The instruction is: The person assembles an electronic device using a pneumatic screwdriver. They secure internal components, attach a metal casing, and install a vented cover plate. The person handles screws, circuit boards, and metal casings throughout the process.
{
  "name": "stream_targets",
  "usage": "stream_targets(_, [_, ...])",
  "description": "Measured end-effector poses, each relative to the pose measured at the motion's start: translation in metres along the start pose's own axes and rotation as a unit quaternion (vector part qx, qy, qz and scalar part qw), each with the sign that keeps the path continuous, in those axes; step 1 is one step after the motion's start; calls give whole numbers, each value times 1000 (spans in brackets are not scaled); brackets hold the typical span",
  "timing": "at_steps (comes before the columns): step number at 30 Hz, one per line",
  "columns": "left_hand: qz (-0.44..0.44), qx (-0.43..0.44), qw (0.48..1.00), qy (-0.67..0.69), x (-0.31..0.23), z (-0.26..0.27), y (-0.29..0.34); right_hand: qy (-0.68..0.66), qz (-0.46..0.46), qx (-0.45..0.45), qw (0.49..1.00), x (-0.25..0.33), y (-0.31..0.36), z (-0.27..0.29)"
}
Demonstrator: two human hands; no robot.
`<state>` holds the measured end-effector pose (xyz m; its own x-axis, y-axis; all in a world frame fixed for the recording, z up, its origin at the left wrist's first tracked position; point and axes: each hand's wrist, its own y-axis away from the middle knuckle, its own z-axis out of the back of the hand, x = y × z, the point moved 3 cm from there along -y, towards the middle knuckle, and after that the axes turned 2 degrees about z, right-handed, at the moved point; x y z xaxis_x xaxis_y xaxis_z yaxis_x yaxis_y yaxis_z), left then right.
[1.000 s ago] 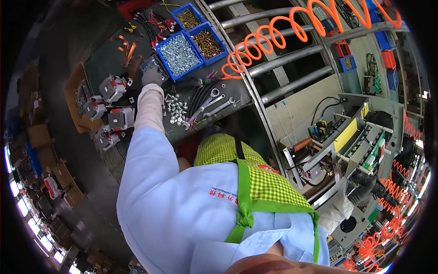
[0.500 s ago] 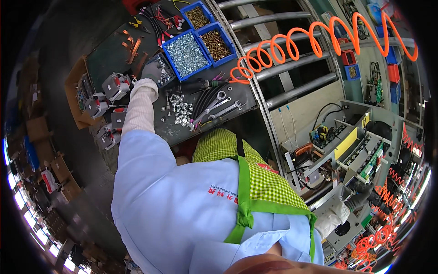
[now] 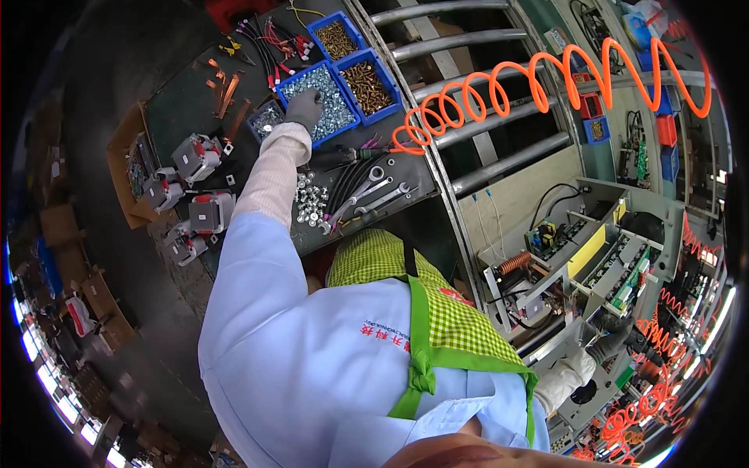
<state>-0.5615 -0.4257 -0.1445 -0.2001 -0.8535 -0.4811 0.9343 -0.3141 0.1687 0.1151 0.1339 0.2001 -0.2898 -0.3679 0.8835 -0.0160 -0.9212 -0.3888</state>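
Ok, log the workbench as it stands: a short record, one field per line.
Left hand: grey glove, at the silver fasteners in a blue bin; grip unclear
Right hand: grey glove, at far right; anything held is unclear
Other screws: brass-coloured screws, beside that bin
Tools: wrenches near the bench edge
Loose parts: silver bolts left of the wrenches
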Motion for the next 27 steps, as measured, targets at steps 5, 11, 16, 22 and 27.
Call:
stream_targets(5, [-6,15,995,-99,-3,-13,-3,-1,5,0,1000,-1,0,1])
stream_targets(11, [1,51,991,-125,-21,1,-1,-3,9,9,1000,-14,-6,15])
stream_targets(16, [23,28,988,-150,-19,-4,-5,8,-4,10,1000,-18,-14,23])
stream_targets(22, [98,-70,957,265,25,3,-4,-2,-17,-26,1000,10,10,-7])
stream_targets(27, [181,-39,819,543,34,-2,21,-25,-33,20,999,-6,0,4])
